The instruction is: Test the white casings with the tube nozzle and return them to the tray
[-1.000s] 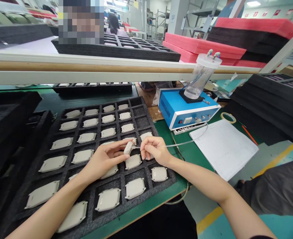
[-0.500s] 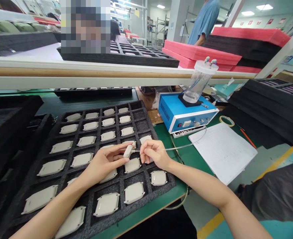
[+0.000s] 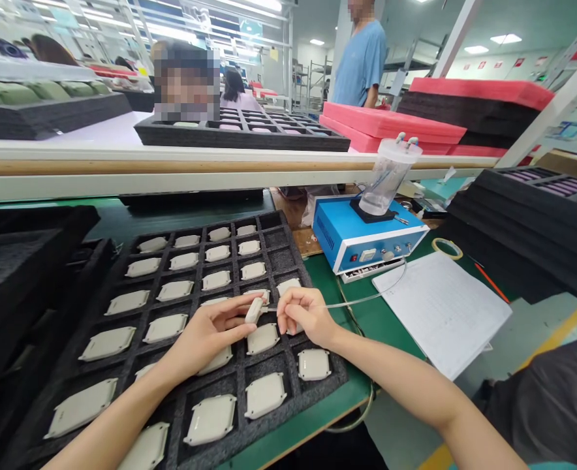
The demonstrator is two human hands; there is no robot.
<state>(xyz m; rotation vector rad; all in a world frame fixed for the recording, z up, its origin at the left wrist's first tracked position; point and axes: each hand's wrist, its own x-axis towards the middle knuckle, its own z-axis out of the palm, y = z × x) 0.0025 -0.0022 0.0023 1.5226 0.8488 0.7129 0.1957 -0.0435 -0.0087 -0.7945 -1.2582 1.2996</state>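
Between the thumb and fingers of my left hand (image 3: 205, 336), a small cream watch case (image 3: 254, 311) is held edge-on above the foam tray (image 3: 281, 259). My right hand (image 3: 309, 318) is closed around the end of a thin clear tube (image 3: 357, 302). The tube's narrow tip reaches the right side of the held case; whether it touches or enters it cannot be made out. More cream watch cases, such as one at the near edge (image 3: 265, 395), lie in the tray's compartments under and around my hands.
A blue control box (image 3: 367, 228) with a clear cylinder (image 3: 384, 179) on top stands behind to the right; the tube runs to its front. Papers (image 3: 442, 313) and a tape roll (image 3: 447, 249) lie right. A shelf rail (image 3: 195, 171) crosses behind. Black trays (image 3: 19, 281) stand left.
The camera view has tilted up slightly, so the scene sits lower. Both hands keep the same hold on the watch case and tube. A person in blue behind shows further left.
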